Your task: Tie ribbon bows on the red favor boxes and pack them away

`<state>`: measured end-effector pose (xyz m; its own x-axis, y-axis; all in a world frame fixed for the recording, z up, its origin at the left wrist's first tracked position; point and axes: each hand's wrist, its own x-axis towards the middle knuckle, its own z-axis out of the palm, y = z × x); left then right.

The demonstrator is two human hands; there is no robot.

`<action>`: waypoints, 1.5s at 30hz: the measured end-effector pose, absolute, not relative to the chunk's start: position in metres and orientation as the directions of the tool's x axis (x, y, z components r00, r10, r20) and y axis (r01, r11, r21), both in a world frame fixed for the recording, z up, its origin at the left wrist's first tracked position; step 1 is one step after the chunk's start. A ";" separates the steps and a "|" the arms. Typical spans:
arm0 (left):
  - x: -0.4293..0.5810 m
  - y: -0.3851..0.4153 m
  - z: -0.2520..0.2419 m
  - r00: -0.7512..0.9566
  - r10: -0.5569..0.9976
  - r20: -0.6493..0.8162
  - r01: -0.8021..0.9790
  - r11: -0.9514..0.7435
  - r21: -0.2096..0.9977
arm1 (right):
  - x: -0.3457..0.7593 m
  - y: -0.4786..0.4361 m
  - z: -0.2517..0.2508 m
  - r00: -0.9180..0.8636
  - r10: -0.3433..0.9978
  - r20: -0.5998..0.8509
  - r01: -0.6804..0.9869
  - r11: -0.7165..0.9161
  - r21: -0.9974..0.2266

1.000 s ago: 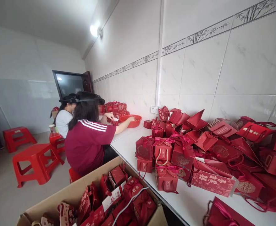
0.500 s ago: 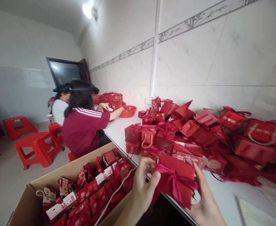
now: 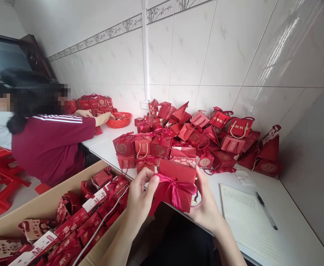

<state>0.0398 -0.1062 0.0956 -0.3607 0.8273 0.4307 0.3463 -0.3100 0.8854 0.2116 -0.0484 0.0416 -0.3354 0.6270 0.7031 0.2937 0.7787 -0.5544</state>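
Red box (image 3: 164, 170) with a bow, near six o'clock
The left hand (image 3: 142, 197) and right hand (image 3: 206, 203) have their grip on its sides; at three o'clock, a red bag (image 3: 236, 129) has gold writing, too small to read.

A red bag (image 3: 240, 127) reads 程似, a floral box (image 3: 183, 160) 喜; other lettering blurs.
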 end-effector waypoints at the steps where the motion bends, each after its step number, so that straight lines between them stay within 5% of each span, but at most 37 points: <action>1: 0.040 -0.105 0.097 -0.357 0.830 0.428 0.356 -0.303 0.884 | 0.212 -0.047 0.041 -0.342 0.626 0.701 0.291 0.779 -0.555; 12: 0.046 -0.067 0.095 -0.272 0.670 0.690 0.494 -0.518 0.698 | 0.227 -0.006 0.051 -0.396 0.539 0.743 0.322 0.839 -0.437; 22: 0.103 -0.035 0.108 0.020 0.137 0.990 0.718 -0.691 0.081 | 0.254 0.022 0.078 -0.249 0.494 0.833 0.440 0.824 -0.357; 31: 0.136 -0.025 0.120 0.129 0.010 0.992 0.657 -0.750 -0.078 | 0.287 0.024 0.089 -0.183 0.439 0.880 0.484 0.819 -0.309; 45: 0.173 0.007 0.126 0.060 -0.051 0.997 0.545 -0.835 -0.075 | 0.340 0.026 0.095 -0.150 0.426 0.892 0.632 0.735 -0.245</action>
